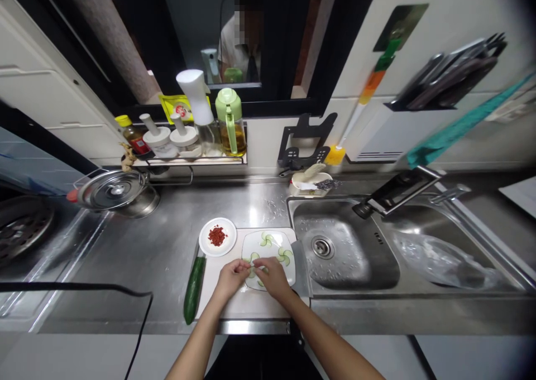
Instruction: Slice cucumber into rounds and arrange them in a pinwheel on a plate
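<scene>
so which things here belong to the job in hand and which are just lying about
In the job, it seems:
square white plate
thin green-edged cucumber slices
pale rectangular board
probably chopped red pieces
probably long dark-green cucumber

Apparently just lying about:
lidded steel pot
crumpled clear plastic bag
green-topped clear bottle
</scene>
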The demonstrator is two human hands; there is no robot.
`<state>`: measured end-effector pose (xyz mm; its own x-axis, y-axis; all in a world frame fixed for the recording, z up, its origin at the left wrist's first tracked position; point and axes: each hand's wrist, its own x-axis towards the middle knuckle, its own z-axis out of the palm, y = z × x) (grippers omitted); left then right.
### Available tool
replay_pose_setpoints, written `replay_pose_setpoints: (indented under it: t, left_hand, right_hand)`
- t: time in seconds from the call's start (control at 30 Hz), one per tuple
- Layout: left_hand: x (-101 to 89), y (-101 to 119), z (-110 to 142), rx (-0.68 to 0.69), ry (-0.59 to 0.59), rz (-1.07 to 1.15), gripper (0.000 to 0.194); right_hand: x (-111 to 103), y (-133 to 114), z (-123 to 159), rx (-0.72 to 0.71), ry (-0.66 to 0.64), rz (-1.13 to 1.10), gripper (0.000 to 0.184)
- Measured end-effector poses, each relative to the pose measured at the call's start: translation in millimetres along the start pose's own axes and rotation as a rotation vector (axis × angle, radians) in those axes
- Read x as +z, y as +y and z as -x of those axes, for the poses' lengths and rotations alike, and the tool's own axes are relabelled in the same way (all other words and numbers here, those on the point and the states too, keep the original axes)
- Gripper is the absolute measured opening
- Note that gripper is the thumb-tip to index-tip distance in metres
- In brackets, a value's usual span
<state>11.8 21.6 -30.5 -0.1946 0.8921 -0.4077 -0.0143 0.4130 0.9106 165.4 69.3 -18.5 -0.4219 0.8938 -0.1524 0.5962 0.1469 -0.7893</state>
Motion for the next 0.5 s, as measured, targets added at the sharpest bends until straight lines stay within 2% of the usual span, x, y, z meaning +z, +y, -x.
replay_pose_setpoints:
  t: [0.23,0.37,0.43,0.5]
  left_hand:
    - [2.7,4,0,-0.093,-0.046,0.122,0.039]
    - [1.3,6,2,-0.309,-0.016,0.215,0.047]
    - [1.4,7,2,-0.422,-0.034,0.261,0.051]
    - [2.1,8,1,-0.471,-0.067,0.259,0.052]
  right_hand:
    - [-5,-5,-1,-0.001,-0.006,0.006,0.015]
    - [-9,-6,1,-0.037,0.015,0.013,0.013]
    - [-11,-7,2,-0.076,0.021,0.014,0.012]
    - [-12,-8,4,-0.123,0.015,0.012,0.012]
